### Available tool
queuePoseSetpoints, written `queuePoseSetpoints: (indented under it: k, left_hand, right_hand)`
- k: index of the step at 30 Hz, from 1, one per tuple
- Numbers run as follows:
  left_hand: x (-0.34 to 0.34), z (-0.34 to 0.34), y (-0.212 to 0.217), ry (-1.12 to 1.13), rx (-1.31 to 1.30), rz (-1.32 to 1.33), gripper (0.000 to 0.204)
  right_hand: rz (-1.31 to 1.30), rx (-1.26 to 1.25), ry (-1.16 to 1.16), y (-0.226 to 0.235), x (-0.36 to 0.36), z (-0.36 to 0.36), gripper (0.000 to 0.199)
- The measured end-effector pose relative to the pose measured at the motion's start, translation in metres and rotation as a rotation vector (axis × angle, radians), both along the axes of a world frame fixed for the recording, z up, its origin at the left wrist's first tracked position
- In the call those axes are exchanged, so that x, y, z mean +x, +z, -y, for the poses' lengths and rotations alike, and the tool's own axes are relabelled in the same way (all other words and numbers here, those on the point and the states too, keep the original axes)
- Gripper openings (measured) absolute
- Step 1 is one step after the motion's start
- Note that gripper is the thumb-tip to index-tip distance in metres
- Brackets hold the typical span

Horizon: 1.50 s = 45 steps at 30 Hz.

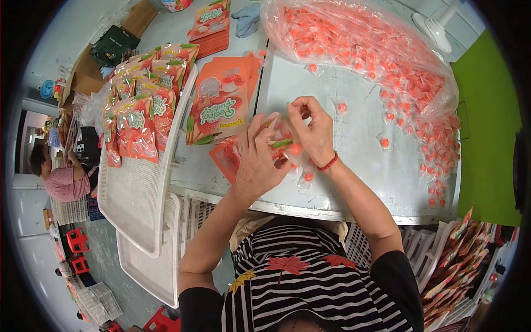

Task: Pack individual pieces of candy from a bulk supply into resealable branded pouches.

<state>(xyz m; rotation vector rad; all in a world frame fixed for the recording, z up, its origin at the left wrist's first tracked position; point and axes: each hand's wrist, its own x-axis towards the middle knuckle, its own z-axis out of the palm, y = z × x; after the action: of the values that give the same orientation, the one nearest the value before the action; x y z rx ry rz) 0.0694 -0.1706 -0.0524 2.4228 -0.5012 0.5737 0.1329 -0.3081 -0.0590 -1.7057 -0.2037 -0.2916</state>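
Near the table's front edge, my left hand (257,160) is closed around an orange printed pouch (282,133), its fingers bent over the side. My right hand (314,130), with a red bead bracelet, is right beside the pouch's upper edge. Its thumb and forefinger are pinched together; what they hold, if anything, I cannot make out. A wrapped red candy (295,149) shows between the hands, and another wrapped candy (307,177) lies just below. Flat orange pouches (221,102) are stacked left of my hands, and another pouch (224,157) lies partly under my left hand.
A large clear bag (343,39) spills wrapped candies (409,110) over the table's right side. Filled pouches (135,124) lie on a white tray (133,188) at left. More pouches (209,27) and a blue cloth (246,21) are at the back. A person (66,180) is far left.
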Motion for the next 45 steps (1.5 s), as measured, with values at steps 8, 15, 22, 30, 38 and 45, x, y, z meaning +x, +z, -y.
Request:
queuePoseSetpoints:
  k: [8, 15, 22, 30, 38, 45]
  left_hand:
    - [0.010, 0.003, 0.009, -0.010, -0.031, 0.041, 0.071]
    - [0.014, -0.022, 0.023, 0.235, -0.170, -0.061, 0.074]
    - [-0.018, -0.036, 0.035, 0.234, -0.224, -0.012, 0.080]
    - [-0.042, -0.045, 0.044, 0.245, -0.178, -0.061, 0.077]
    - [-0.023, -0.003, 0.046, 0.055, -0.153, 0.115, 0.080]
    - [-0.003, 0.015, 0.022, 0.003, -0.115, 0.121, 0.081]
  right_hand:
    - [-0.188, 0.299, -0.083, -0.014, 0.031, 0.002, 0.021]
    - [0.278, -0.601, 0.038, -0.021, -0.059, 0.052, 0.046]
    - [0.297, -0.893, 0.158, -0.059, -0.068, 0.031, 0.072]
    - [0.433, -0.943, 0.292, -0.067, -0.028, -0.011, 0.047]
    - [0.353, -0.559, -0.050, -0.065, 0.007, 0.017, 0.012]
    - [-0.371, 0.696, 0.096, 0.060, 0.020, 0.040, 0.036]
